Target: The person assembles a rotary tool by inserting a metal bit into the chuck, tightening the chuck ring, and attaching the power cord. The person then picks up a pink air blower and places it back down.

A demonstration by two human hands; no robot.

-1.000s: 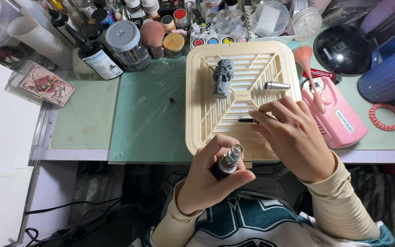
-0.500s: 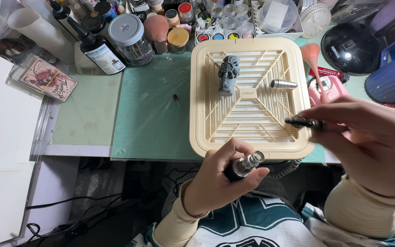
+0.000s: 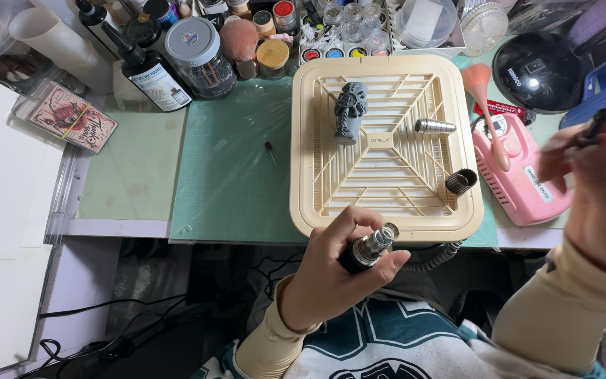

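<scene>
Head view records two hands at work. Left hand (image 3: 331, 274) is closed around one black rotary tool (image 3: 367, 249), held just below the near edge of the beige grid tray (image 3: 317, 140). Right hand (image 3: 601, 189), raised well to the right, pinches one thin dark bit (image 3: 593, 130) between its fingertips. On the tray: one grey figurine (image 3: 350, 111), one silver cone piece (image 3: 435, 126), one dark ribbed cap (image 3: 461, 181). One pink device (image 3: 520, 182) sits just beside the tray on the desk (image 3: 233, 175).

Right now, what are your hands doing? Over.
Left hand grips rotary tool handpiece, tip bare. Right hand raised, pinching small dark part. Grey figure lies on beige grille tray. Nothing between them.
</scene>
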